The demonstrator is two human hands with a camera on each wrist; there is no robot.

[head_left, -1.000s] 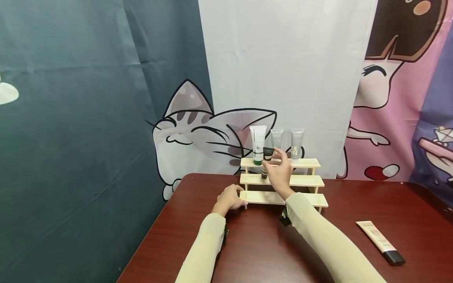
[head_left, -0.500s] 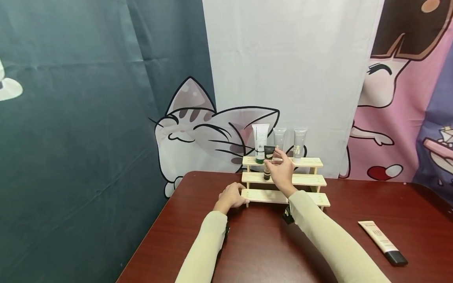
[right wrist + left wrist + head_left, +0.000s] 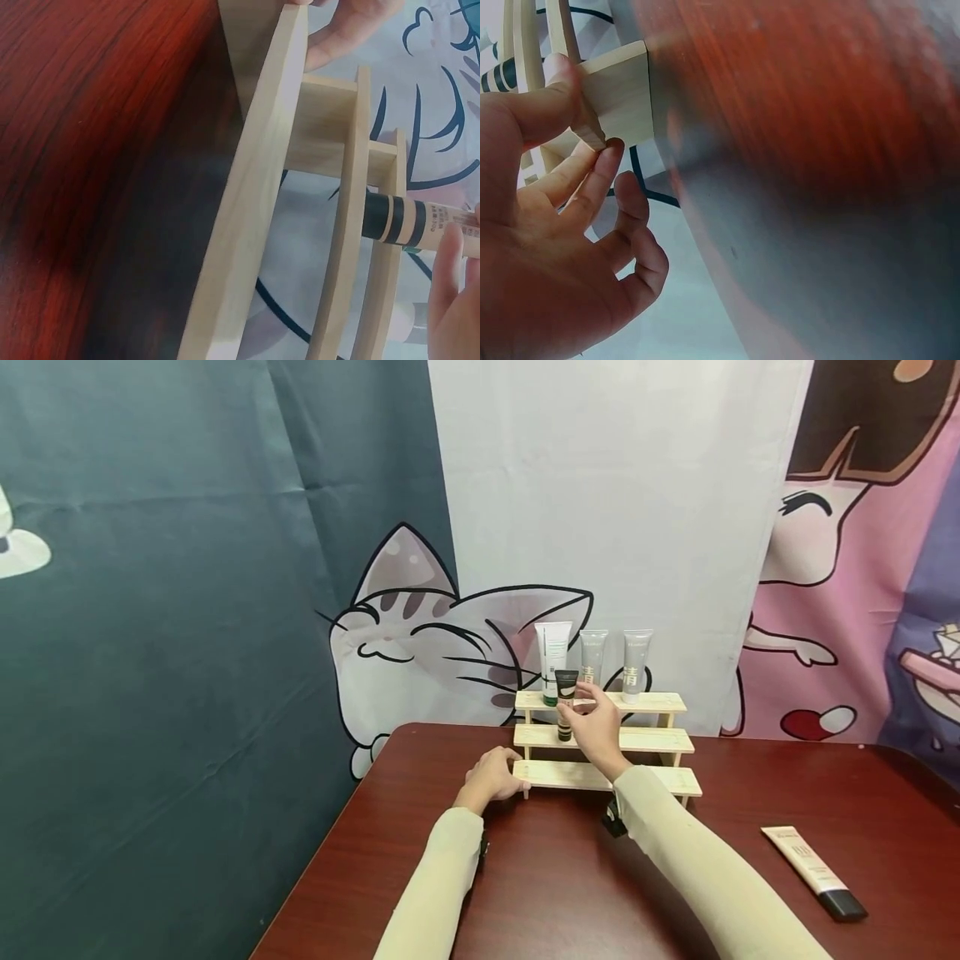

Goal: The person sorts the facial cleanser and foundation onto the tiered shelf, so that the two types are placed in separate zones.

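Note:
A three-tier wooden display rack [image 3: 566,774] stands on the table. My left hand [image 3: 491,775] grips the left end of its lowest shelf. In the left wrist view, that hand's [image 3: 562,247] thumb lies over the shelf end, fingertips at its other side. My right hand [image 3: 596,727] pinches a small beige-and-black cosmetic tube [image 3: 566,683] between thumb and fingers. The tube is upright, its black cap end down at the middle shelf. In the right wrist view, the banded cap end of the tube [image 3: 397,220] meets the shelf edge, with my right fingers [image 3: 448,262] along its body.
On the top shelf stand a white tube with a green cap [image 3: 553,652] and two clear grey tubes, one in the middle [image 3: 592,652] and one at right [image 3: 636,660]. A beige tube [image 3: 810,862] lies on the red-brown table [image 3: 570,877] at right. A printed cloth hangs behind.
The top of the small tube has swung slightly left, so it stands straighter. My left hand keeps its hold on the rack. The head view has shifted a little.

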